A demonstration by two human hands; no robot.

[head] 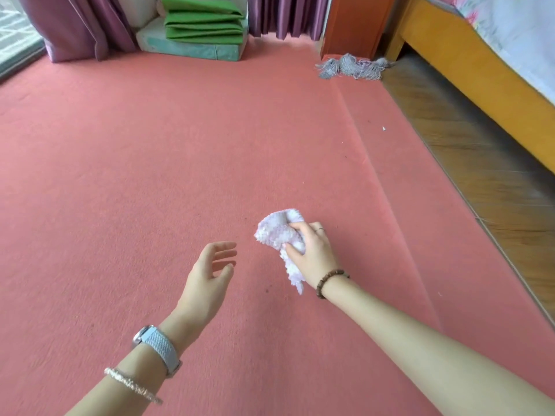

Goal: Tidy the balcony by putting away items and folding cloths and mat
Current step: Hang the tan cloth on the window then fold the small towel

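Pink carpet spreads below us, with the folded green mat at eleven o'clock. Our left hand hangs loose-fingered, holding nothing. Beside it, near centre, the lilac cloth runs twelve-to-six with its tail pointing six, bunched in our right hand.

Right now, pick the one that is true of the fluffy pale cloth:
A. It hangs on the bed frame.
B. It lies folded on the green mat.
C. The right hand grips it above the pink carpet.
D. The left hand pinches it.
C: the right hand has its fingers curled round the fluffy pale cloth over the pink carpet, while the left hand is open and holds nothing.
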